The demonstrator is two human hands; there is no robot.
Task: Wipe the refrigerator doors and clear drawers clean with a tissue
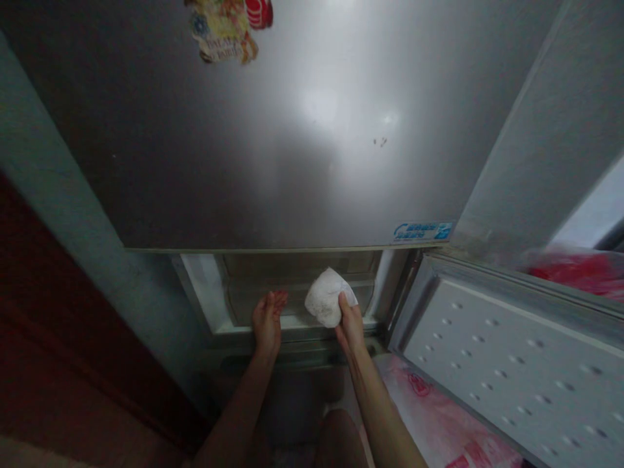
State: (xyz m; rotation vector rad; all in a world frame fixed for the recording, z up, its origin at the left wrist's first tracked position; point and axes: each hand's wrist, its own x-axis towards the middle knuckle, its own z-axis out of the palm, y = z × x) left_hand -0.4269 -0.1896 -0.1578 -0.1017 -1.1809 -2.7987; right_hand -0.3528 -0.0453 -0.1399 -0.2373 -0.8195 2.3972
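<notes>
My right hand (351, 324) is closed on a white folded cloth (325, 299), with the thumb on top near its right edge. The cloth looks bunched and slightly stained. To its left, my left hand (268, 325) is open and apart from it; the fingertips look reddish and hold nothing that I can make out. Both hands are in front of the open lower compartment (219, 324) of a refrigerator. Inside it, pale drawer fronts (297, 286) show behind the cloth.
The closed upper refrigerator door (219, 162) hangs above my hands. At right, the lower door (487, 351) stands swung open, its inner panel studded with bumps. A pink and white plastic bag (429, 403) lies below it. A dark red panel (73, 351) edges the left.
</notes>
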